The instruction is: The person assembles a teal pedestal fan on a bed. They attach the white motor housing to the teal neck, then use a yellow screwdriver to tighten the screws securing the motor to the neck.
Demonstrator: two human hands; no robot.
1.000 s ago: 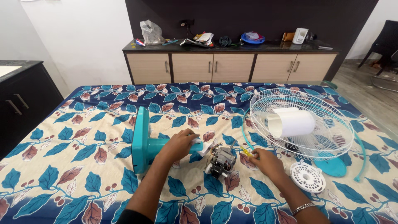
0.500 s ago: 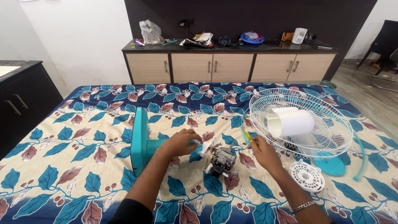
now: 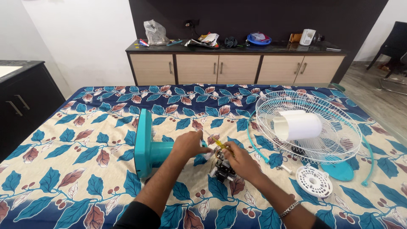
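- Head view: my left hand (image 3: 186, 144) grips the teal fan stand (image 3: 148, 146) lying on the bed (image 3: 63, 140).
- My right hand (image 3: 239, 161) pinches a yellow screwdriver (image 3: 218, 143) over the motor (image 3: 222, 167).
- White fan guard (image 3: 335, 140) with its white cover (image 3: 296, 126) inside lies right.

Printed cotton-looking bedsheet (image 3: 85, 165), matt, soft, slightly creased. On it, left of the fan motor (image 3: 223, 167): teal fan base (image 3: 146, 144), smooth plastic with a faint sheen, gripped by the left hand (image 3: 188, 144). Motor itself bare dull metal with copper-coloured winding, under the right hand (image 3: 239, 161), which pinches a yellow glossy plastic-handled screwdriver (image 3: 218, 142). Right of the motor: white wire fan guard (image 3: 335, 140), painted smooth; white matt plastic cap (image 3: 313, 181). Beyond: sideboard (image 3: 237, 68), pale wood-grain laminate, glossy dark top.
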